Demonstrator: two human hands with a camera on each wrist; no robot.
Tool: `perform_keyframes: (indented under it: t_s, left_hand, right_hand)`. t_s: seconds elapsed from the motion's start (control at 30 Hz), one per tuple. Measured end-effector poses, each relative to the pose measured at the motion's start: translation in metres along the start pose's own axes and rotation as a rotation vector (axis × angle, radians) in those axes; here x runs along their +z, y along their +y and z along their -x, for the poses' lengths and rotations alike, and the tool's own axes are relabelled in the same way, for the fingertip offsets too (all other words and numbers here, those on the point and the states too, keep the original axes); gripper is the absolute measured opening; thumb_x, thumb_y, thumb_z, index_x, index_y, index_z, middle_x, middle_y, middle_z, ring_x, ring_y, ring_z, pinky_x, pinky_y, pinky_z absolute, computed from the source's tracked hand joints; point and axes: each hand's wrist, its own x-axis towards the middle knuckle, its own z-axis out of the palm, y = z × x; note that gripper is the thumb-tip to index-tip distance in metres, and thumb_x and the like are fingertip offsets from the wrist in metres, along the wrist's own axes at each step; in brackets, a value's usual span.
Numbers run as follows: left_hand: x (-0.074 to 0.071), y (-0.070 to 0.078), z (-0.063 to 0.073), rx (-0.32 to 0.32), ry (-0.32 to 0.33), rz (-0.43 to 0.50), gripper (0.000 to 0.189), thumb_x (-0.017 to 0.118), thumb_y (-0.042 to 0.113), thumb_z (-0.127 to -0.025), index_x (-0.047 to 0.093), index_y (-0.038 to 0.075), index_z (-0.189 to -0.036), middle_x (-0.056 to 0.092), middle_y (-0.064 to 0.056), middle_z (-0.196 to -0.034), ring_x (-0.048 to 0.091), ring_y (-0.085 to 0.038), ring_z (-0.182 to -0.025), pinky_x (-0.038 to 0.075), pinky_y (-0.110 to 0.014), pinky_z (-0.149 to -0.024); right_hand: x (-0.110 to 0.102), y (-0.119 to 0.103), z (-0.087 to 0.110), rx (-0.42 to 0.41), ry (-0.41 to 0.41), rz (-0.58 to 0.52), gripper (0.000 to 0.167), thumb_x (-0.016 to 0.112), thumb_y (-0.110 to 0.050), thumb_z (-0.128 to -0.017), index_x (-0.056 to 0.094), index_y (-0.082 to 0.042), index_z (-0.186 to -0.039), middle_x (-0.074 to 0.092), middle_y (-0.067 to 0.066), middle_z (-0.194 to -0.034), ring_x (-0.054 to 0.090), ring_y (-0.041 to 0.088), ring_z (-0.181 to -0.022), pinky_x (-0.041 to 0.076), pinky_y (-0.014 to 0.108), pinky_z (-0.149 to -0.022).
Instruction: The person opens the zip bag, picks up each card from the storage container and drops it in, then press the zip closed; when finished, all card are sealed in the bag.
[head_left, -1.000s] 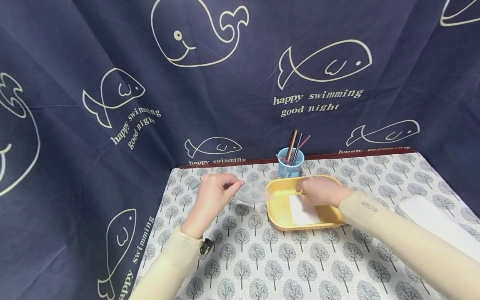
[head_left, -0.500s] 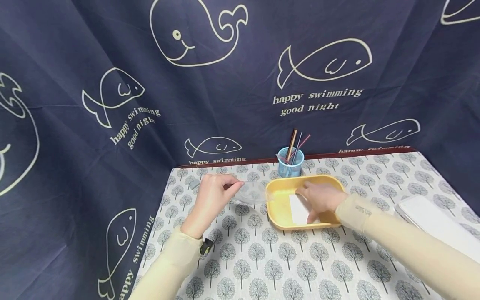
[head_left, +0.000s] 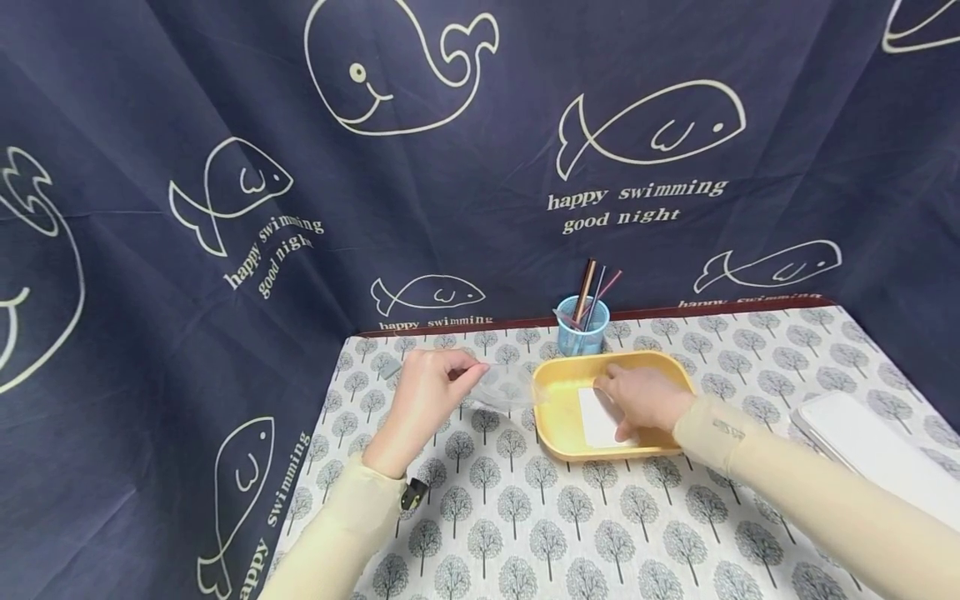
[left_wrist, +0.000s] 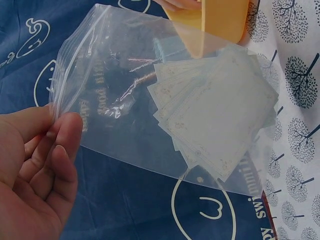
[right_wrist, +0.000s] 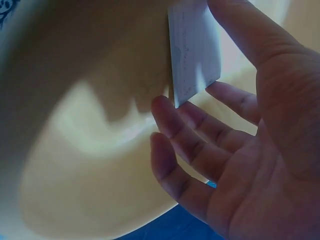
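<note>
My left hand [head_left: 431, 396] pinches the top corner of a clear zip bag [left_wrist: 120, 135] between thumb and fingers. Inside the bag lies a fanned stack of pale, printed paper cards [left_wrist: 215, 110]; in the head view the bag [head_left: 504, 388] is nearly see-through. My right hand [head_left: 643, 397] reaches into a yellow tray [head_left: 555, 417] and spans a white card [head_left: 596, 421] lying there. In the right wrist view the thumb is at one edge of the card [right_wrist: 195, 50] and fingertips touch the opposite edge. The hand covers part of the card.
A blue cup [head_left: 581, 335] with several pencils stands behind the tray. A white flat-topped object [head_left: 877, 442] lies at the right, and a small grey piece [head_left: 390, 367] at the left. The tree-print tablecloth [head_left: 525, 533] meets a dark blue fish-print curtain [head_left: 450, 208].
My right hand, blurred over the far side of the tray a second ago, has come down with its fingers spread across the card. My left hand and the bag have stayed in place.
</note>
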Motion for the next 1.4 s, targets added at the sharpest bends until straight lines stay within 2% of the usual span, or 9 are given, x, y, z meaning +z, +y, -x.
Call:
perform_keyframes:
  t_s: [0.2,0.33,0.4,0.5,0.63,0.77,1.07,1.27,1.4]
  left_hand:
    - [0.000,0.000,0.001,0.001,-0.005,-0.016,0.007,0.080,0.013,-0.093,0.083,0.012,-0.087,0.078,0.003,-0.083,0.064,-0.001,-0.064,0.055,-0.020,-0.062]
    - [0.000,0.000,0.001,0.000,-0.006,-0.019,0.007,0.080,0.013,-0.094,0.083,0.012,-0.087,0.078,0.003,-0.082,0.064,-0.001,-0.063,0.055,-0.020,-0.061]
    - [0.001,0.000,0.002,0.001,-0.003,-0.019,0.007,0.080,0.013,-0.093,0.083,0.012,-0.087,0.078,0.003,-0.082,0.064,-0.001,-0.063,0.055,-0.020,-0.062]
    - [0.001,0.000,0.002,0.004,0.001,-0.020,0.007,0.080,0.013,-0.093,0.083,0.012,-0.086,0.078,0.004,-0.081,0.064,-0.001,-0.063,0.055,-0.020,-0.062]
    - [0.001,-0.001,0.003,-0.004,0.000,-0.016,0.008,0.080,0.012,-0.093,0.082,0.012,-0.086,0.078,0.003,-0.081,0.064,-0.001,-0.063,0.055,-0.020,-0.062]
    - [0.002,-0.003,0.004,-0.022,-0.004,-0.011,0.007,0.080,0.013,-0.094,0.083,0.012,-0.087,0.078,0.002,-0.084,0.064,-0.001,-0.064,0.056,-0.020,-0.062]
    - [0.000,-0.002,0.005,-0.024,0.002,-0.023,0.006,0.080,0.014,-0.093,0.082,0.011,-0.088,0.079,0.000,-0.086,0.067,-0.003,-0.066,0.056,-0.019,-0.063]
    - [-0.003,-0.002,0.004,-0.037,0.011,-0.025,0.006,0.080,0.014,-0.094,0.083,0.010,-0.089,0.079,-0.001,-0.088,0.070,-0.005,-0.069,0.057,-0.020,-0.065]
    - [-0.004,-0.002,0.004,-0.052,0.010,-0.028,0.006,0.080,0.014,-0.093,0.083,0.010,-0.089,0.079,-0.001,-0.087,0.068,-0.003,-0.066,0.056,-0.020,-0.063]
  right_hand:
    - [0.004,0.000,0.001,-0.014,0.056,0.079,0.077,0.098,-0.041,-0.061,0.061,-0.002,-0.116,0.056,0.010,-0.103,0.057,0.019,-0.066,0.059,0.036,-0.064]
    - [0.008,0.002,0.000,-0.015,0.093,0.086,0.086,0.099,-0.037,-0.061,0.059,0.004,-0.125,0.058,0.018,-0.113,0.059,0.020,-0.064,0.059,0.035,-0.061]
    - [0.009,0.004,-0.001,-0.008,0.106,0.072,0.088,0.099,-0.032,-0.063,0.058,0.006,-0.132,0.059,0.025,-0.123,0.064,0.024,-0.069,0.061,0.038,-0.067]
    - [0.008,0.008,-0.001,-0.017,0.147,0.068,0.072,0.097,-0.020,-0.068,0.063,0.003,-0.127,0.061,0.028,-0.126,0.068,0.030,-0.079,0.062,0.043,-0.075]
    - [0.003,0.012,0.000,-0.074,0.241,0.084,0.030,0.091,-0.008,-0.075,0.070,-0.008,-0.096,0.066,0.012,-0.101,0.064,0.022,-0.074,0.061,0.040,-0.069]
    - [-0.008,0.014,0.004,-0.125,0.290,0.027,0.021,0.082,-0.002,-0.083,0.067,-0.015,-0.077,0.059,-0.003,-0.081,0.057,0.014,-0.067,0.057,0.037,-0.064]
    - [-0.036,0.018,0.012,-0.112,0.144,-0.172,0.013,0.078,-0.007,-0.090,0.077,-0.017,-0.083,0.070,-0.011,-0.081,0.059,0.007,-0.072,0.057,0.037,-0.073]
    - [-0.047,0.014,0.015,-0.161,0.246,-0.130,0.017,0.080,-0.009,-0.087,0.076,-0.023,-0.078,0.067,-0.015,-0.079,0.059,0.007,-0.071,0.056,0.037,-0.066]
    - [-0.051,0.011,0.017,-0.148,0.283,-0.120,0.017,0.080,-0.011,-0.087,0.074,-0.025,-0.079,0.067,-0.015,-0.081,0.058,0.007,-0.072,0.055,0.037,-0.066]
